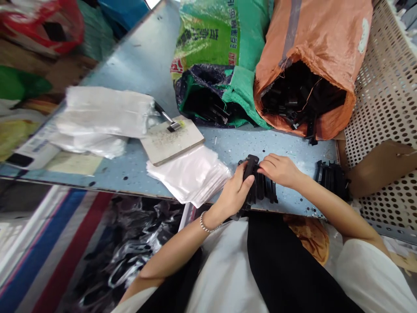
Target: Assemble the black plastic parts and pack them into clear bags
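Observation:
My left hand (235,191) is wrapped around a stack of black plastic parts (260,187) at the near edge of the blue table (137,65). A bead bracelet sits on that wrist. My right hand (280,169) rests on top of the same stack, fingers curled over the uppermost black piece (250,165). A second small group of black parts (330,176) lies to the right, near the table's corner.
A pile of clear plastic bags (190,174) lies left of my hands, beside a worn board (172,139) with a clip. More white bags (104,113) are farther left. An orange sack (309,65) and a green sack (221,56) of black parts stand behind. A perforated crate (387,95) is right.

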Available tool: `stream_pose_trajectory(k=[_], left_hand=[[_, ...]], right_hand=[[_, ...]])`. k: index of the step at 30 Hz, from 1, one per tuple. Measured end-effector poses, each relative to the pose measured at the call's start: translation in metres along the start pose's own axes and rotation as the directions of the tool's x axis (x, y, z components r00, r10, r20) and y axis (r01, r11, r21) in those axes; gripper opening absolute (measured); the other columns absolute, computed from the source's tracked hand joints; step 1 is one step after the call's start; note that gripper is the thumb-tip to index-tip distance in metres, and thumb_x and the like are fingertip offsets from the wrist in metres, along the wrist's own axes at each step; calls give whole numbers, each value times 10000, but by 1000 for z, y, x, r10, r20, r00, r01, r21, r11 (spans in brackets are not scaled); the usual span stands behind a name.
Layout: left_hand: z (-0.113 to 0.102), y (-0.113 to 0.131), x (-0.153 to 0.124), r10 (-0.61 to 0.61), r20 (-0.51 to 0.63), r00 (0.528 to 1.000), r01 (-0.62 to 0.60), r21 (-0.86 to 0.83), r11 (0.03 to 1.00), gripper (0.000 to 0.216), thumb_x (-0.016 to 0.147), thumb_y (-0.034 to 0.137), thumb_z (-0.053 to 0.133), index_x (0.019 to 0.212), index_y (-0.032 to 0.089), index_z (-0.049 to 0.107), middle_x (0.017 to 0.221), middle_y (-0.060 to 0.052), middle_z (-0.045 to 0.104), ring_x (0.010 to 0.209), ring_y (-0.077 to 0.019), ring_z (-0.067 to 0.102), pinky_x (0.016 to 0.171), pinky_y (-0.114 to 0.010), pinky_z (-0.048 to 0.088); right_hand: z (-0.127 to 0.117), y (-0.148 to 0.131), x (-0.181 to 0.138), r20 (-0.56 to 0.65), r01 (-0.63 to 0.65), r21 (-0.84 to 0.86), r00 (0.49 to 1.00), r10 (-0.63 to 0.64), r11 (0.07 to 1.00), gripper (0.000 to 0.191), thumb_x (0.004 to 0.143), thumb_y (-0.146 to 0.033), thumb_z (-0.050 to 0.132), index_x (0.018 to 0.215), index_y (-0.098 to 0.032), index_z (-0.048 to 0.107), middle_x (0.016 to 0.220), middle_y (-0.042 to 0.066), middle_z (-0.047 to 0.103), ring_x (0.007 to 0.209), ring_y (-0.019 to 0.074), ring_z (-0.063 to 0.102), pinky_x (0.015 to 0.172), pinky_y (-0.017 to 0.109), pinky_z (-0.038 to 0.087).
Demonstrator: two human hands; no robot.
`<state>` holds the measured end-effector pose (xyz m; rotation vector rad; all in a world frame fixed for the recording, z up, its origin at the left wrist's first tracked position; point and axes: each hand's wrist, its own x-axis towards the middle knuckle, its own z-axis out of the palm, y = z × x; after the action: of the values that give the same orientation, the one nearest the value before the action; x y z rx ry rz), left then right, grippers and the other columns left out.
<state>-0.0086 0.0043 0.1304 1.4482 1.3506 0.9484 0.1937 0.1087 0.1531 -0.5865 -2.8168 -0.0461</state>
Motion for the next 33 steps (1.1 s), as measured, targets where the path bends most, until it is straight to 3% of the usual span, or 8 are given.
stream_pose_trajectory(k=[5, 8, 11, 13, 18, 26, 29, 33], left_hand=[[1, 0, 0, -78, 37, 996, 81, -66, 995, 571, 1041, 572, 368, 1444, 179, 465, 1321, -148, 667, 1197, -303, 658, 1062, -490, 507], [9, -3, 0, -68, -43, 997, 70, 48, 996, 675, 1025, 605, 363, 1521, 147, 366, 1441, -217, 581, 1225, -352, 646, 1032, -531, 516], [11, -7, 0, -9, -108, 994, 26, 163, 986, 751, 1002, 626, 398, 1560, 133, 298, 1538, -261, 481, 1272, -394, 615, 1020, -559, 515], [6, -7, 2, 3, -89, 996, 10, 146, 989, 714, 1014, 613, 378, 1547, 141, 321, 1517, -243, 512, 1287, -371, 611, 1041, -532, 509], [-3, 2, 6, -20, -35, 999, 22, 60, 998, 626, 1039, 573, 337, 1486, 139, 394, 1414, -204, 603, 1241, -316, 640, 1042, -479, 512], [-5, -30, 15, -22, -161, 987, 43, 131, 990, 629, 972, 569, 505, 1461, 180, 428, 1349, -174, 633, 1204, -325, 643, 1042, -510, 510], [-13, -64, 20, -95, -243, 965, 147, 208, 967, 466, 980, 529, 475, 1245, 165, 591, 1179, -166, 665, 1180, -343, 627, 1069, -561, 482], [13, -96, 30, -93, -282, 955, 172, 271, 947, 370, 985, 427, 432, 1156, 160, 622, 1103, -176, 659, 1161, -356, 617, 1064, -595, 477]], right_hand=[[1, -9, -3, 99, -182, 277, 982, 161, 943, 414, 1076, -449, 438, 858, -170, 652, 763, 65, 616, 727, 193, 535, 633, 317, 402], [11, -22, -1, 185, -447, 631, 880, 437, 634, 503, 1057, -558, 384, 832, -185, 637, 685, 21, 558, 641, 165, 507, 573, 288, 403], [19, -29, 1, 333, -522, 755, 827, 453, 396, 607, 1083, -553, 186, 900, -175, 625, 586, -28, 474, 511, 136, 443, 482, 262, 376], [17, -25, 1, 326, -518, 727, 838, 438, 450, 544, 1087, -531, 232, 954, -172, 619, 621, -16, 520, 536, 143, 478, 502, 269, 398], [9, -8, 1, 29, -265, 247, 964, 266, 932, 367, 1082, -417, 420, 917, -174, 641, 804, 87, 644, 780, 210, 567, 665, 320, 421], [48, -10, -13, 77, -310, 132, 950, 302, 942, 435, 1108, -362, 309, 887, -178, 636, 811, 77, 668, 764, 195, 572, 673, 299, 396], [39, 42, -29, 48, -623, 83, 782, 621, 778, 366, 1088, -378, 362, 970, -176, 643, 934, 113, 690, 867, 232, 595, 759, 330, 426], [25, 132, -53, -133, -953, 5, 299, 945, 303, 407, 1000, -354, 548, 1287, -66, 557, 1361, 302, 542, 1206, 372, 537, 940, 455, 427]])
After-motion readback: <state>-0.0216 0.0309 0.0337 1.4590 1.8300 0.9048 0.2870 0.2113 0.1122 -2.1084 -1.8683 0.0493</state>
